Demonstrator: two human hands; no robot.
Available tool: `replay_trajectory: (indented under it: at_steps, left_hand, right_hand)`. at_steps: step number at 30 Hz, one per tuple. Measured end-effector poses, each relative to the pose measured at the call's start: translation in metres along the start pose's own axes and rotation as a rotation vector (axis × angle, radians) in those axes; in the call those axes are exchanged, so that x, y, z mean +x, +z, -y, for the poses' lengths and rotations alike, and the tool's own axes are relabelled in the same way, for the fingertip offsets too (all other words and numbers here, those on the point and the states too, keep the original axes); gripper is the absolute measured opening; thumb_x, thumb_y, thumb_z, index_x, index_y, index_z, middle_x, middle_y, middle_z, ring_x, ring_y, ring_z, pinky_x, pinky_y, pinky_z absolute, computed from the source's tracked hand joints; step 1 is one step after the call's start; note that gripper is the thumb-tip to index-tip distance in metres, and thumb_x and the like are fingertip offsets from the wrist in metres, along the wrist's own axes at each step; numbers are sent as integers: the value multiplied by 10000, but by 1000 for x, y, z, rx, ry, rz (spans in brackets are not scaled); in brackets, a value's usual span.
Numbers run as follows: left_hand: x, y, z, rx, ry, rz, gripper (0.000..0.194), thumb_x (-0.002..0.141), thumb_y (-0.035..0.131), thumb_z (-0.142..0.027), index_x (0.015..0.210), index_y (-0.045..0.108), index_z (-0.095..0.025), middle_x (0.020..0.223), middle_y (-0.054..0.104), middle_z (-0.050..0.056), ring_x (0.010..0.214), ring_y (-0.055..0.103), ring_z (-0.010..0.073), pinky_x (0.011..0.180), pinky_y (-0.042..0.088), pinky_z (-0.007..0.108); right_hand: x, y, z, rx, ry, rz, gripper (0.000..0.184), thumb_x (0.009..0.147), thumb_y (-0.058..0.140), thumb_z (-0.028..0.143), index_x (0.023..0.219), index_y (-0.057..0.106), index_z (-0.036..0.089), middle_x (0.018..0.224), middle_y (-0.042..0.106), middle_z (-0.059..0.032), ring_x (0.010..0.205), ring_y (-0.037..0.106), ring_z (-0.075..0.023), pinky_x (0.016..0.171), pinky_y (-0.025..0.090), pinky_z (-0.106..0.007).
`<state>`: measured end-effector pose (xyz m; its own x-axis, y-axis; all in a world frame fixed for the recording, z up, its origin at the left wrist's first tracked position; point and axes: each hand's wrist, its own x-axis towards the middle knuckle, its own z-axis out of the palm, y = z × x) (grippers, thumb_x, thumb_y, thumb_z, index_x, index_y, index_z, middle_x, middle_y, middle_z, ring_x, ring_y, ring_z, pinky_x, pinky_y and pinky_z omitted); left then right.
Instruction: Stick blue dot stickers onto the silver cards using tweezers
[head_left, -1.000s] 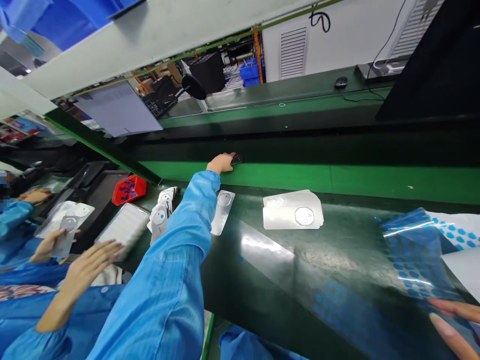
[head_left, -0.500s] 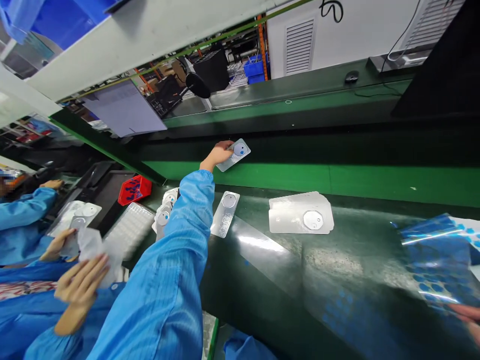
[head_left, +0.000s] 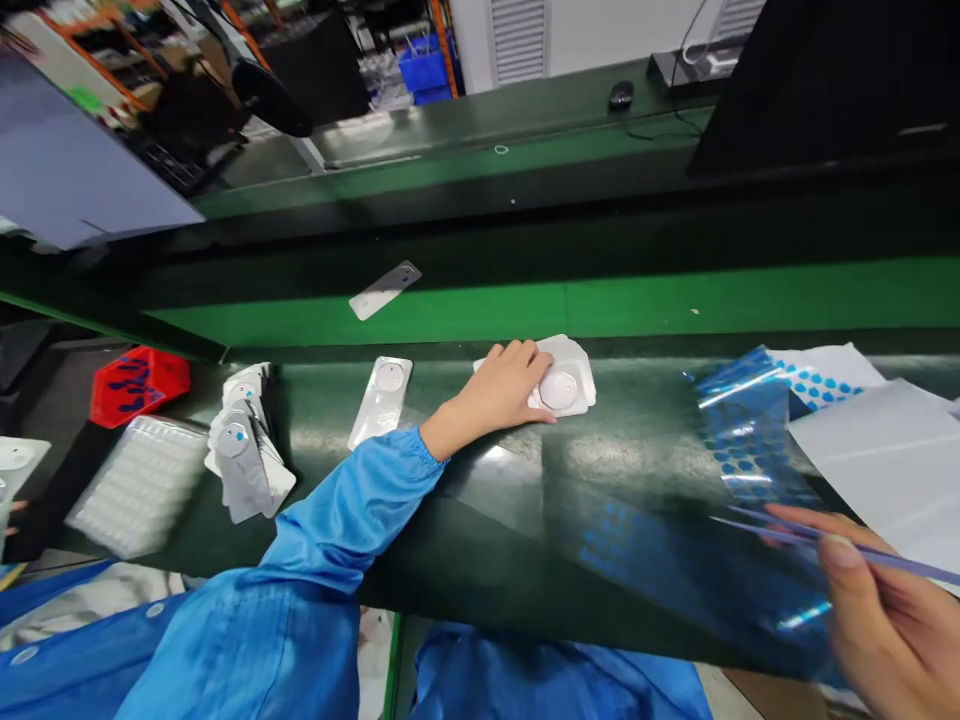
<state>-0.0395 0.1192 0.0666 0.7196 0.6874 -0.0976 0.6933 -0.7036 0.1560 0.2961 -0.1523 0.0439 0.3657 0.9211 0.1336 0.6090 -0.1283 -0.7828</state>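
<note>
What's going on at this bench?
A person's left hand is on a stack of white cards on the bench. The right hand holds tweezers near a sheet of blue film. One loose card lies left of the stack, with a fanned pile of cards further left. Another card lies farther back, near the green strip.

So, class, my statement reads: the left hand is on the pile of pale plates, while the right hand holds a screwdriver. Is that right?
Not quite: the right hand holds tweezers, not a screwdriver, as the head view shows. The left hand is indeed on the pile of pale plates.
</note>
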Motion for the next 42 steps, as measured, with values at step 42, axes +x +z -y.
replay_trajectory:
  at_steps: [42]
  left_hand:
    - [-63,68,-88,-2088,-82,206,738,990,948,-391,1654,646,-279,1230,845,120,933,885,274,860,740,417]
  right_hand:
    - [44,102,80,677,41,104,284,1145,780,455,990,774,218,774,802,-13,621,765,-161,571,605,-277]
